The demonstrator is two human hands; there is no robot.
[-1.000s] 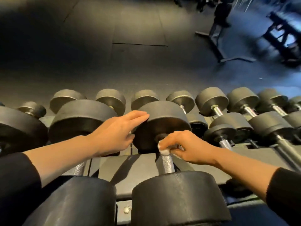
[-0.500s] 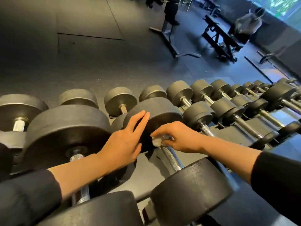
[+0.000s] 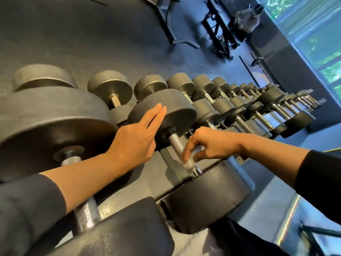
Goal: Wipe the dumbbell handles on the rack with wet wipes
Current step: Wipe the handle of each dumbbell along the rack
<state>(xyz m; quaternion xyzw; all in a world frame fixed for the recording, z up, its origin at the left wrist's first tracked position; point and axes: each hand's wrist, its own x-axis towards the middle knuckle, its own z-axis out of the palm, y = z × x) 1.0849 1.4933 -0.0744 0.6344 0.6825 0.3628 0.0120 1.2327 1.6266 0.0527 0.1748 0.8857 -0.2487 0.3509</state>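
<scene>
A big black dumbbell lies on the rack [image 3: 147, 183] in front of me, its knurled steel handle [image 3: 175, 143] running from the far head [image 3: 177, 109] to the near head [image 3: 206, 198]. My right hand [image 3: 208, 145] pinches a small white wet wipe [image 3: 189, 164] around the handle's near end, close to the near head. My left hand [image 3: 136, 139] lies flat with straight fingers against the far head. A second large dumbbell with a knurled handle [image 3: 86, 213] sits to the left, partly hidden under my left forearm.
A long row of smaller dumbbells [image 3: 258, 109] stretches off to the right on the rack. Dark rubber floor lies beyond. A bench frame [image 3: 219, 34] and a seated person [image 3: 247, 19] are at the far right, beside large windows [image 3: 313, 34].
My right hand has slid the wipe down the handle from the far head toward the near head. My left hand stays on the far head. My view has swung to the right.
</scene>
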